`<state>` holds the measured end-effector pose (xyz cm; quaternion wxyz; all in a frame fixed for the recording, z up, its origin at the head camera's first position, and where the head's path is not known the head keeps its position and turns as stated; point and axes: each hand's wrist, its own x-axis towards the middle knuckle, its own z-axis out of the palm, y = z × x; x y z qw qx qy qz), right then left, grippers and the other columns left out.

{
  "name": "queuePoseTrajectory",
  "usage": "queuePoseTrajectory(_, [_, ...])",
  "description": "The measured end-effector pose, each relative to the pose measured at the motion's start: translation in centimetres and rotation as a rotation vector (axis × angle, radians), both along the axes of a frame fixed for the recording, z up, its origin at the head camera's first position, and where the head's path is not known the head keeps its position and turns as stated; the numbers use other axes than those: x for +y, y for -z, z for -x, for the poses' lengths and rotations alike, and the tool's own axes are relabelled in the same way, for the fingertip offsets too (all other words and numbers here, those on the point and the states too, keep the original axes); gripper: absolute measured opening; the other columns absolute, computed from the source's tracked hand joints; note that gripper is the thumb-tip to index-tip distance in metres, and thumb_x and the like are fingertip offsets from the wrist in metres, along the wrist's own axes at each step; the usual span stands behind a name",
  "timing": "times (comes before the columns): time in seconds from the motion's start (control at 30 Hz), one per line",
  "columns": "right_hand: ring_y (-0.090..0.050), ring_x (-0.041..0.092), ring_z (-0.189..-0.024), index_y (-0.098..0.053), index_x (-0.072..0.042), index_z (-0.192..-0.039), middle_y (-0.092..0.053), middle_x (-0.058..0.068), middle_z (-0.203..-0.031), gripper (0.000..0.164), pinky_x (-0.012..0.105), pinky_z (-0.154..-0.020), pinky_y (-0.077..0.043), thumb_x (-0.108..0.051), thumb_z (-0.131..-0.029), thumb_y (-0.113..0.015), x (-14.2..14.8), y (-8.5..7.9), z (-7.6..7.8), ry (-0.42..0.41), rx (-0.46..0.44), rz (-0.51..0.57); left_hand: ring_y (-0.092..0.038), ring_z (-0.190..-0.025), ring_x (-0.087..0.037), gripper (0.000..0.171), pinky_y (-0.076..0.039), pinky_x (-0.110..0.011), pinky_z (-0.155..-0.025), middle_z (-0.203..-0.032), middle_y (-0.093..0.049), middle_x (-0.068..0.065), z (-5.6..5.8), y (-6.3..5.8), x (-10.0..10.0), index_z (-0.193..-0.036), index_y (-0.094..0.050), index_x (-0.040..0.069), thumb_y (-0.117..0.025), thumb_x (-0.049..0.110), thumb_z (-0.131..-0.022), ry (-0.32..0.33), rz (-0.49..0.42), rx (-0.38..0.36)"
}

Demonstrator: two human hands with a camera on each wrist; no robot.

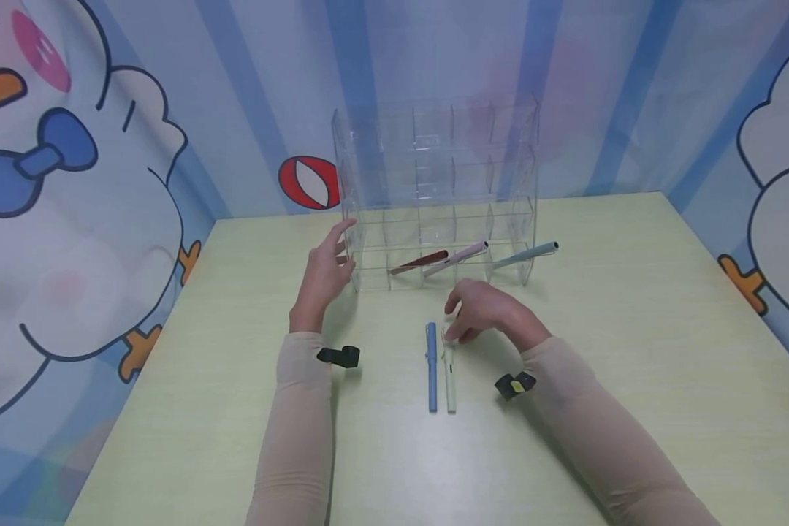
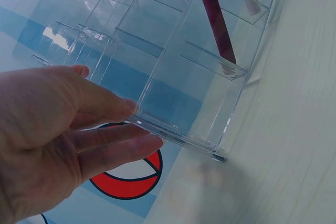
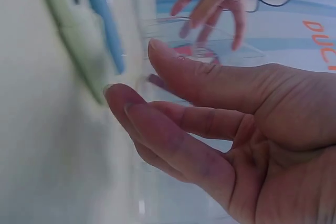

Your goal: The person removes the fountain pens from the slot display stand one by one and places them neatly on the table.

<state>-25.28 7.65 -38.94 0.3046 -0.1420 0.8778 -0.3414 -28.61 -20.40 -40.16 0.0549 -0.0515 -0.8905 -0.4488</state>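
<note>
A slim pale-green pen (image 1: 450,380) lies beside a blue pen (image 1: 432,371) before the clear rack (image 1: 436,199), my right hand (image 1: 488,307) bent over the green one's rack-side end, fingers parted, my left hand (image 1: 325,275) spread against the rack's left side.

Clear rack (image 1: 434,196): upright, divided into compartments. Bottom row: dark red pen (image 1: 419,262), pale pink pen (image 1: 456,258), teal pen (image 1: 524,255), all slanting. Blue pen (image 1: 432,376) and pale green pen (image 1: 450,383) flat on table (image 1: 171,380), just beside each other, roughly parallel, in front of rack.
</note>
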Motion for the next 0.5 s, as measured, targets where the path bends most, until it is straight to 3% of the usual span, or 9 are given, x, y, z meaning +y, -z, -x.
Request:
queuePoseTrajectory(0.23, [-0.073,0.02,-0.079,-0.06,0.009,-0.129,-0.067,0.023,-0.115,0.049,0.034,-0.075,-0.06,-0.006,-0.086,-0.078,1.6,-3.4,-1.1,0.015,0.08,0.071,-0.057,-0.125,-0.039,0.074,-0.054,-0.045,-0.094,-0.152,-0.042,-0.021,0.1,0.0,0.0,-0.155,-0.034,0.026,-0.059,-0.008,-0.095,0.013,-0.009,0.01])
queuePoseTrajectory(0.5, [-0.065,0.024,-0.087,-0.065,-0.002,-0.127,-0.068,0.01,-0.102,0.041,0.039,-0.078,-0.055,-0.017,-0.09,-0.076,3.4,-5.6,-1.9,0.048,0.267,0.229,-0.056,-0.125,-0.04,0.075,-0.055,-0.046,-0.092,-0.154,-0.041,-0.019,-0.1,0.1,0.0,-0.155,-0.034,0.028,-0.059,-0.008,-0.095,0.008,-0.008,0.0])
